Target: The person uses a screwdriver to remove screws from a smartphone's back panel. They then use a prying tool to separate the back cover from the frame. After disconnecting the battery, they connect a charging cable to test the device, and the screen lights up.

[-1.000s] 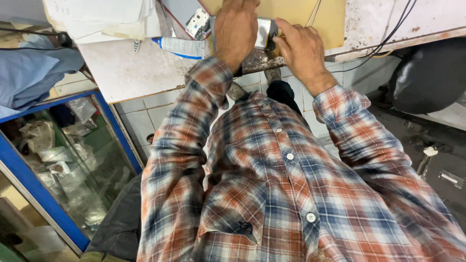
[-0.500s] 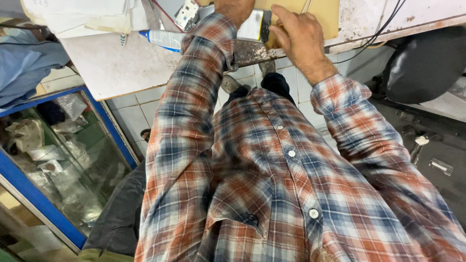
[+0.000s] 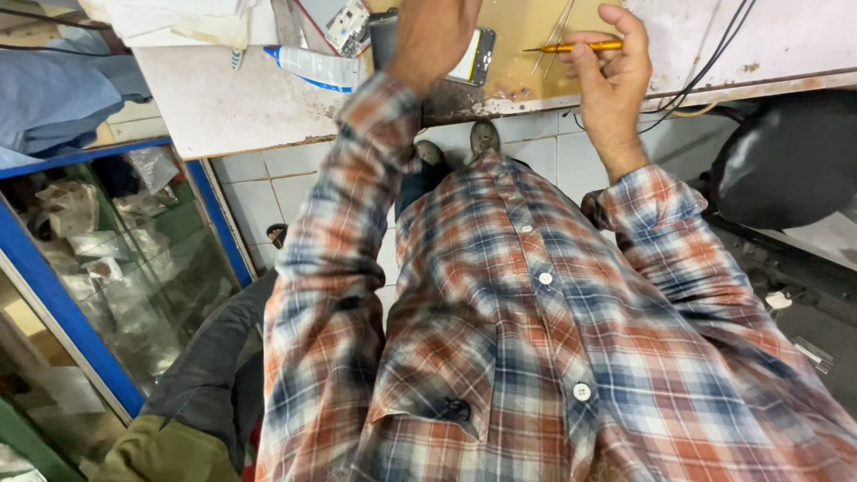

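Note:
My left hand (image 3: 430, 37) rests palm down on a dark flat phone (image 3: 475, 55) that lies on the worn workbench (image 3: 223, 107) at the top of the view. My right hand (image 3: 614, 76) is lifted to the right of the phone and pinches a thin orange-handled tool (image 3: 576, 45), its metal tip pointing left toward the phone. Both arms wear a plaid shirt (image 3: 536, 321) that fills the lower frame. The phone is mostly hidden under my left hand.
A white tube with a blue stripe (image 3: 312, 67) lies left of the phone, beside a small circuit board (image 3: 346, 25). Black cables (image 3: 723, 49) cross the bench at right. A blue-framed glass cabinet (image 3: 98, 277) stands at left, a black seat (image 3: 786, 161) at right.
The view has tilted and drawn closer. My right hand has come off the phone, moved right and now holds the orange tool; my left hand stays on the phone.

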